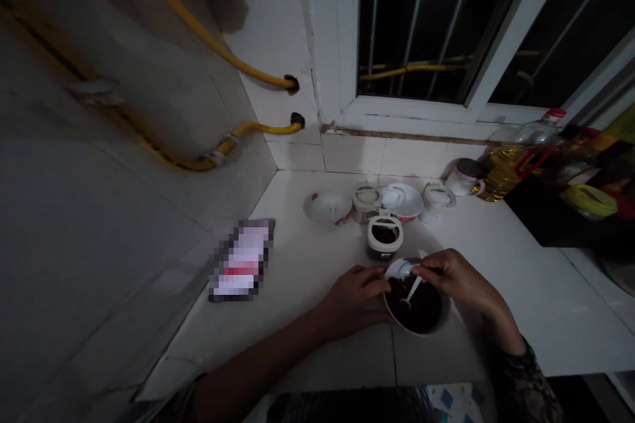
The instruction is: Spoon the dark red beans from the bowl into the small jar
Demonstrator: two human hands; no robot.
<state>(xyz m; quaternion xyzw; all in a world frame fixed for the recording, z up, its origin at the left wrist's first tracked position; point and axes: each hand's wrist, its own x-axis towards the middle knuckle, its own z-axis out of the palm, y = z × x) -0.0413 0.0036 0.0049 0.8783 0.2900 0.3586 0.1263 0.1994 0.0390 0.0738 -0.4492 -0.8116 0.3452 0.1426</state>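
Note:
A white bowl (445, 317) with dark contents stands on the tiled counter, near its front edge. My left hand (354, 301) is closed on the bowl's left rim, its fingers at the side and over the edge. In my right hand (449, 272), thumb and fingers pinch the handle of a small white spoon (413, 289), whose head rests on the dark contents. Just behind the bowl is a clear jar (385, 238) with a white-rimmed lid and something dark inside.
Behind stand a white dish (321, 207), another bowl (411, 201), two lidded jars (366, 201) (437, 201) and a mug (464, 178). An oil bottle (501, 162) is at the right back. A blurred-out phone-like object (243, 261) lies left, by the wall.

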